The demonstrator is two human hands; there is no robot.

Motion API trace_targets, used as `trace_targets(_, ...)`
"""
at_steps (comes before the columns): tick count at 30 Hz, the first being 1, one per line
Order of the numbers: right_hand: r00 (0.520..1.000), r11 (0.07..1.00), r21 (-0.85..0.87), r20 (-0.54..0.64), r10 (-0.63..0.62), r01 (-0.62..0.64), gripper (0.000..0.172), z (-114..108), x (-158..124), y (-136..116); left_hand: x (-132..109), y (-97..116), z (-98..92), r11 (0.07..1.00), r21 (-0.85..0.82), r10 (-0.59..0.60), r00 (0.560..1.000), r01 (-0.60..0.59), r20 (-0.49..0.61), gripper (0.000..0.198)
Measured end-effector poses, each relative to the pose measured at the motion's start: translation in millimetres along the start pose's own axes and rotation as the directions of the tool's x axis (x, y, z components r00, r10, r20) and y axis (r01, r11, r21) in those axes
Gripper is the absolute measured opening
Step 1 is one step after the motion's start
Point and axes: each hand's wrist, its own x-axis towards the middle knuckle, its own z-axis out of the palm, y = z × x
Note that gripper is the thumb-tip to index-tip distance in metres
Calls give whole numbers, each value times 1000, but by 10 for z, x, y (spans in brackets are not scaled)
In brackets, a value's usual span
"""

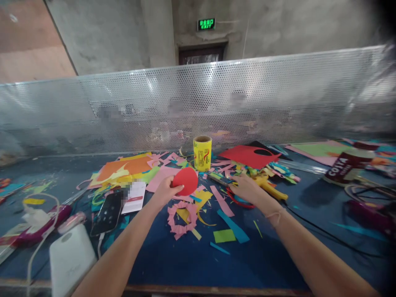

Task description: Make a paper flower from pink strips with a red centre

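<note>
My left hand [165,192] pinches a red paper circle [185,180] and holds it up above the blue table [185,260]. My right hand [247,190] lies over red-handled scissors [236,201], fingers curled on them, beside a yellow glue gun [268,185]. A pink fringed paper ring [182,218] lies just below the circle. A red sheet with a round hole [249,156] lies behind the right hand. A yellow tape roll [202,153] stands upright behind the circle.
Coloured paper scraps litter the middle of the table. A phone [108,213], a white power bank [71,258] and cables are at the left. A Costa cup [343,165] lies at the right. A perforated metal screen [198,107] closes the back.
</note>
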Motion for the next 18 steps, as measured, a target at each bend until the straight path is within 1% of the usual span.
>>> trace_targets(3, 999, 999, -37, 29, 34, -33, 33, 23, -4, 4, -15, -10, 26, 1000, 30, 0, 999, -1, 40, 28)
trace_targets(7, 983, 990, -28, 122, 141, -138, 53, 63, 18, 11, -56, -7, 63, 1000, 3, -18, 998, 18, 56, 29)
trace_targets(10, 964, 980, 4, 180, 194, -198, 62, 43, 30, -4, -64, -10, 74, 999, -37, -29, 999, 31, 43, 29)
trace_targets(13, 963, 982, 2, 196, 185, -189, 71, -3, 20, -9, -40, -20, 59, 993, -108, -39, 999, 38, -9, 30)
trace_targets(15, 974, 988, -3, 168, 155, -157, 67, -20, 13, 18, -17, -21, 41, 989, -151, -15, 998, 6, -62, 31)
trace_targets(18, 989, 990, 57, 78, 126, -131, 50, -18, 20, 60, -3, 1, 35, 984, -170, 34, 987, -62, -159, 30)
